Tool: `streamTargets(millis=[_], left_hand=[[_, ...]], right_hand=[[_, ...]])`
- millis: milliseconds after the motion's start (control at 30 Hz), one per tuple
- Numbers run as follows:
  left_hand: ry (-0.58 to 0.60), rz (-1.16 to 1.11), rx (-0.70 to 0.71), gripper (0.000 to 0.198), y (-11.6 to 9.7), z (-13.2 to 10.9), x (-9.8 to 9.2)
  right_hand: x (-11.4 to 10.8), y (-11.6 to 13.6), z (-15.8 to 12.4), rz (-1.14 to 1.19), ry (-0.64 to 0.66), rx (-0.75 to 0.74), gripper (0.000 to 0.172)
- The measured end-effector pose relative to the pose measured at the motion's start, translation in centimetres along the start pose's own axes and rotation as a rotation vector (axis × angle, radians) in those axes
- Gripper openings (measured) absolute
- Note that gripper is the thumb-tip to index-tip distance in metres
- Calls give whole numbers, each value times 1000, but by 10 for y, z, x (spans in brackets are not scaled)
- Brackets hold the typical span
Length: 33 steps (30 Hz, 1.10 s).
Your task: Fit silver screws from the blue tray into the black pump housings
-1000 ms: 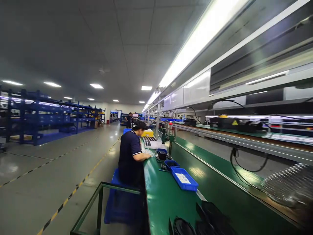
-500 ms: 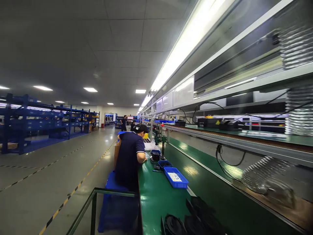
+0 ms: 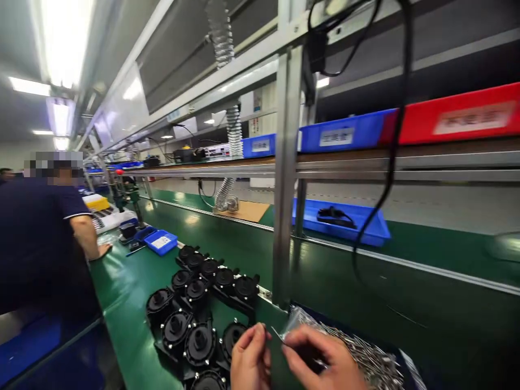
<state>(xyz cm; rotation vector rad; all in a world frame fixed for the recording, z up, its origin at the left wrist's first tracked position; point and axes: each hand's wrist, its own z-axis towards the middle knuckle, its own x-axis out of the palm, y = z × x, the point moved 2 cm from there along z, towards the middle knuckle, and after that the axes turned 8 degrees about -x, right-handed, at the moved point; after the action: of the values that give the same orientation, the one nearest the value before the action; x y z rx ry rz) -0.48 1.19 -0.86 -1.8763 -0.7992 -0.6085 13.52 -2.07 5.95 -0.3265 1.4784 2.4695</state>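
Note:
Low in the head view, my left hand is closed in a pinch; whatever sits between its fingertips is too small to make out. Close to its right, my right hand grips a thin metal pin, whose tip points toward the left hand. Beneath and beyond the right hand lies a heap of slender metal pins in a dark tray, with a clear plastic bag at its near left. Several round black housings with small bright screws around their rims stand in rows left of my hands.
A metal post rises from the green bench. Behind it is a blue tray with a black item. A black cable hangs at right. A co-worker sits at left near a small blue bin.
The view has swung right and down. Both my hands, the pin tray and more black housings now show; the co-worker has shifted to the left edge.

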Motion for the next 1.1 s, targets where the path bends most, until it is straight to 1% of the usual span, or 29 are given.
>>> streamTargets(millis=[100, 167, 267, 367, 433, 500, 567, 633, 700, 800, 900, 1000, 1033, 1100], left_hand=[[51, 16, 33, 60, -7, 0, 1], [66, 22, 29, 57, -12, -4, 2], [65, 41, 7, 58, -15, -12, 5], [78, 76, 17, 58, -16, -15, 6], [97, 128, 58, 57, -15, -13, 3], [111, 214, 132, 55, -13, -12, 0], [110, 305, 237, 53, -11, -12, -3], [104, 374, 370, 51, -12, -17, -3], [110, 407, 521, 45, -13, -24, 0], [126, 437, 697, 34, -15, -33, 4], [124, 482, 817, 25, -14, -37, 6], [117, 534, 919, 22, -13, -37, 5], [112, 542, 925, 22, -13, -36, 4], [104, 533, 878, 24, -13, -33, 3]], right_hand=[[10, 14, 3, -47, -26, -34, 11], [13, 19, 6, -57, -24, -60, 15], [13, 18, 6, -78, 6, -100, 18], [13, 14, 3, -110, 19, -101, 18], [13, 12, 1, -130, 13, -90, 17], [15, 11, 0, -104, 11, -65, 18], [16, 8, 0, -27, 12, 0, 16], [17, 4, 1, 100, -9, 113, 12], [17, -1, 3, 269, -33, 221, 19], [19, -7, 7, 533, -3, 285, 32], [23, -11, 8, 707, 37, 302, 40], [28, -18, 4, 825, 22, 374, 45], [29, -20, 3, 856, 11, 398, 45], [32, -25, 0, 907, -10, 428, 46]])
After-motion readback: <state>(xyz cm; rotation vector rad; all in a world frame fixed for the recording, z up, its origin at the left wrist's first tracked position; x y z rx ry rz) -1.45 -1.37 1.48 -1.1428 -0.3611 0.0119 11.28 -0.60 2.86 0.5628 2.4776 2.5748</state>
